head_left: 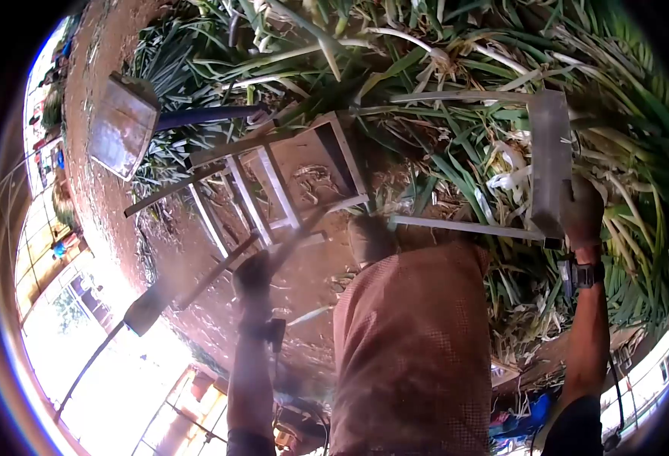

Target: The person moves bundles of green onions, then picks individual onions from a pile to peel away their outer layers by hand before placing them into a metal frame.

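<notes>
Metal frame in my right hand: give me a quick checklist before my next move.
1. Right hand closed on the metal frame: ok.
2. Left hand closed on the thin rod: ok.
3. Space under the frame free: not ok, green stalks lie there.
4. Firm footing: not ok, the muddy ground looks wet.
5. Frame's far end resting on something: cannot tell.

The stool (273,175) stands on the ground (167,251) before the leaves (456,45). The shovel (125,125) lies left of it, the frame (551,152) right, on the leaves, and a tool (197,285) nearer.
</notes>
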{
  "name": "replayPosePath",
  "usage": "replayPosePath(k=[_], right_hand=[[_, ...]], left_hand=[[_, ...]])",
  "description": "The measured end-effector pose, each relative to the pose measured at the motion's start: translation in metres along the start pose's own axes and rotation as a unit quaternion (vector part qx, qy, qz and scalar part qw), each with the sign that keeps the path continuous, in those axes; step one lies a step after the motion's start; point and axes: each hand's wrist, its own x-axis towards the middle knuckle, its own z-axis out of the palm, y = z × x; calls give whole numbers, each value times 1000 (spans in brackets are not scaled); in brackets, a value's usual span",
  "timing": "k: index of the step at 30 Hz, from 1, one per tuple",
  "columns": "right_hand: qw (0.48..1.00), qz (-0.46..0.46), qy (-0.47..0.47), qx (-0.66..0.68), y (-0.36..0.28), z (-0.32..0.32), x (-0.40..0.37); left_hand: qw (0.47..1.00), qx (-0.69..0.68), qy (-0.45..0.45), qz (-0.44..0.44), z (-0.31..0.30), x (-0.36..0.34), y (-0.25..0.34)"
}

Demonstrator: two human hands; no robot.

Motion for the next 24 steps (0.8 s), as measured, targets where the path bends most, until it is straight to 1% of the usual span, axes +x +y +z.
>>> replayPosePath(k=[2, 3, 4, 6, 7, 8, 9, 10, 11, 13, 14, 16, 17, 19, 20, 21, 22, 23, 24], right_hand=[[995, -11, -19, 97, -25, -2, 4], [992, -36, -7, 121, -40, 2, 6], [994, -52, -15, 98, -53, 7, 8], [990, -45, -9, 132, -85, 16, 13], [989, -58, 6, 133, -98, 21, 15], [986, -67, 5, 150, -112, 23, 18], [984, -87, 15, 152, -124, 24, 22], [982, -107, 24, 154, -134, 25, 24], [982, -110, 22, 153, -143, 25, 27], [977, -140, 56, 149, -156, 24, 31], [977, -143, 56, 148, -161, 23, 32], [981, -128, 33, 139, -169, 21, 34], [981, -130, 32, 138, -172, 22, 34], [979, -143, 51, 139, -177, 23, 35], [979, -144, 50, 138, -178, 22, 35], [973, -191, 47, 117, -179, 19, 36], [966, -238, 43, 96, -180, 17, 37], [965, -239, 42, 96, -182, 12, 36], [965, -242, 22, 99, -185, 7, 35]], left_hand=[[990, 128, 19, 50, 2, 5, -4], [983, 168, 12, 77, 2, 0, 1], [983, 168, 16, 72, 4, 0, 0], [996, 84, 23, -1, 7, 2, -8], [996, 75, 32, 39, 6, 0, -2], [996, 73, 34, 37, 5, -6, 2], [999, 37, 37, 11, 0, -19, 40], [999, -1, 40, -15, -3, -26, 60], [999, -3, 41, -18, -3, -23, 52], [999, 20, 19, -39, -3, -16, 40], [999, 18, 19, -41, -2, -16, 35], [998, -29, 28, -45, -2, -21, 42], [998, -30, 29, -46, -1, -19, 32], [995, 15, 63, -73, 0, -17, 23], [995, 14, 63, -73, 0, -18, 18], [998, 13, 45, -43, -6, -24, 44], [999, 13, 28, -13, -10, -27, 57], [999, 12, 28, -14, -7, -26, 51], [999, 0, 46, 5, -5, -24, 47]])
